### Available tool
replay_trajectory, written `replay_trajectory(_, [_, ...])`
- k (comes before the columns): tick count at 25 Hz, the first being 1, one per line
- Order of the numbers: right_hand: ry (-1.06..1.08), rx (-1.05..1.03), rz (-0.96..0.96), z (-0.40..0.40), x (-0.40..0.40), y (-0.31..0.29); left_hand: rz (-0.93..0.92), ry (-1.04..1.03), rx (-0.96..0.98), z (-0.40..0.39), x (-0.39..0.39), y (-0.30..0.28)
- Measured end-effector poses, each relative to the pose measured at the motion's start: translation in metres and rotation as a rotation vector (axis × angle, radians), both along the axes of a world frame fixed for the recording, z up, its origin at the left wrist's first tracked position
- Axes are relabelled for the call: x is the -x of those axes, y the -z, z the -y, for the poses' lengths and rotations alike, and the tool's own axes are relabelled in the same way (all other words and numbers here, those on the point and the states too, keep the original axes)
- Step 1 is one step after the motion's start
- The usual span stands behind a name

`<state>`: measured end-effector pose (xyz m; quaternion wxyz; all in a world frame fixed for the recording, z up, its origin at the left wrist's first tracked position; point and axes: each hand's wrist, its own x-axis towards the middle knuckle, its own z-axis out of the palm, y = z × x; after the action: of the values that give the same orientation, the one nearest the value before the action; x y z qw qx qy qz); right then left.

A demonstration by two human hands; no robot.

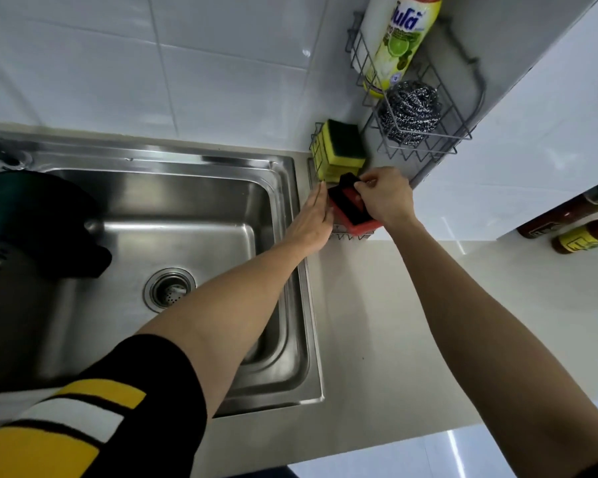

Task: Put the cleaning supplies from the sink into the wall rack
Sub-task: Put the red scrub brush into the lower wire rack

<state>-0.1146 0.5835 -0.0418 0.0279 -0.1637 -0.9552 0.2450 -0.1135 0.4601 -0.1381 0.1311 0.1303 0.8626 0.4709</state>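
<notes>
Head view, right of centre: right hand [387, 198] pinches the red scrubber [351, 215], fingers closed on its black handle, seating it in the rack [425, 153]; left hand [311, 219], fingers flat and empty, steadies its side.

left sleeve [94, 405]: short, black with yellow and white stripes | forearms: bare | left hand [309, 220], right hand [387, 198]: no gloves
</notes>
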Motion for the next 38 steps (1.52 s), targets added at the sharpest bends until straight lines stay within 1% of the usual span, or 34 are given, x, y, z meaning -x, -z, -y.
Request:
replay_trajectory(4, [0.033, 0.044, 0.021, -0.001, 0.016, 0.009, -0.027, -0.005, 0.021, -0.001, 0.002, 0.004])
replay_trajectory(8, [0.044, 0.039, -0.008, 0.000, 0.021, 0.017, -0.033, -0.001, 0.040, -0.001, 0.003, 0.006])
replay_trajectory(18, [0.068, 0.129, -0.067, 0.000, 0.001, 0.053, -0.012, -0.004, 0.032, -0.001, 0.003, 0.005])
replay_trajectory(25, [0.014, 0.035, -0.033, -0.001, -0.001, 0.059, -0.009, -0.008, 0.055, -0.001, 0.003, 0.005])
replay_trajectory(32, [-0.002, -0.014, -0.030, 0.001, -0.001, 0.062, -0.027, -0.012, 0.079, 0.000, 0.002, 0.004])
replay_trajectory(38, [-0.023, -0.108, -0.016, 0.002, 0.003, 0.060, -0.026, 0.005, 0.102, 0.002, 0.003, 0.002])
